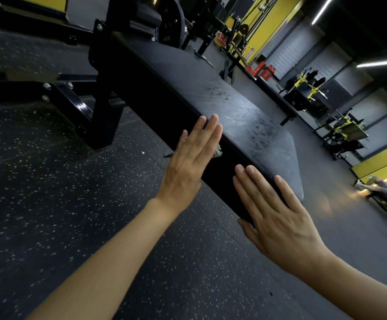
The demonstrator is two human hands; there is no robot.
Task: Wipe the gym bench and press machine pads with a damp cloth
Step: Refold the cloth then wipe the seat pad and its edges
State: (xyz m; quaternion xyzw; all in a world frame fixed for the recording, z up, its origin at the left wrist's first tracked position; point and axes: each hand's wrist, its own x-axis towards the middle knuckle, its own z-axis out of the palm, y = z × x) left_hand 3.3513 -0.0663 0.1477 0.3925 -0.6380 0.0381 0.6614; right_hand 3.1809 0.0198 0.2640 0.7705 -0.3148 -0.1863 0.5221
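Head view, the only view supplied.

**Position of items.** The bench pad (222,93) runs diagonally from upper left to lower right. Its top face carries patchy streaks and smears, densest toward the near end. The cloth (218,153) shows only as a small pale scrap at the edge of the left hand (187,162), against the dark side face of the pad. The rest of it is hidden under the palm.

**Hands.** The left hand lies flat, fingers straight and close together, pressing the cloth against the side face. The fingertips reach the top edge. The right hand (277,211) is also flat, fingers straight and slightly spread, resting bare on the side face near the pad's end. Neither hand curls round anything.

**Risks, as judged.**
1. Flat pressure alone holds the cloth on a vertical face. Any easing of the palm would probably let it drop to the speckled floor (72,204) and pick up grit.
2. With so little cloth showing, bare skin may do part of the wiping and leave smears.
3. If the vinyl is damp, the bare right hand could slide off it, and it may mark a cleaned area.
4. The streaks on top suggest uneven coverage, so patches may be missed.
5. No press machine pad can be identified with certainty. That part appears outstanding.
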